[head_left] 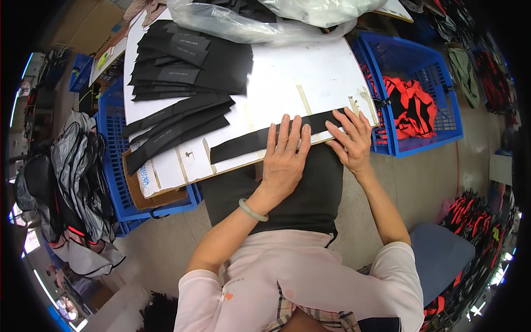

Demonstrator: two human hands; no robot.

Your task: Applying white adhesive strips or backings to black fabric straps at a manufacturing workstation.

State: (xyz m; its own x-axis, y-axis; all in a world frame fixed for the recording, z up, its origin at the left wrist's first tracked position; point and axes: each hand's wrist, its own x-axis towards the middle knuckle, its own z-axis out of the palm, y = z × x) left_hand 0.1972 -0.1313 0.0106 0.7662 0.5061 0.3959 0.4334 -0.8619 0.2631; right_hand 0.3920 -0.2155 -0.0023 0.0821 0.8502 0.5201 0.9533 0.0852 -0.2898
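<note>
A long black fabric strip [238, 146] lies along the near edge of the white tabletop [279, 69]. Flat across its middle rest the stretched fingers of my left hand [283, 166], which has a pale bangle at the wrist. My right hand [354, 145] lies with fingers spread over the strip's right end, its thumb by the table edge. To the left are several narrow black strips [182, 119], overlapping and partly hanging over the edge. Behind them, wider black fabric pieces [227, 69] with small printed marks are fanned in a pile.
Clear plastic bags [221, 25] cover the far side of the table. At right stands a blue crate [456, 113] with red and black fabric [409, 108] inside. Another blue crate [119, 191] is at left, near hanging grey and black garments [83, 171]. A blue-grey seat [442, 260] is behind right.
</note>
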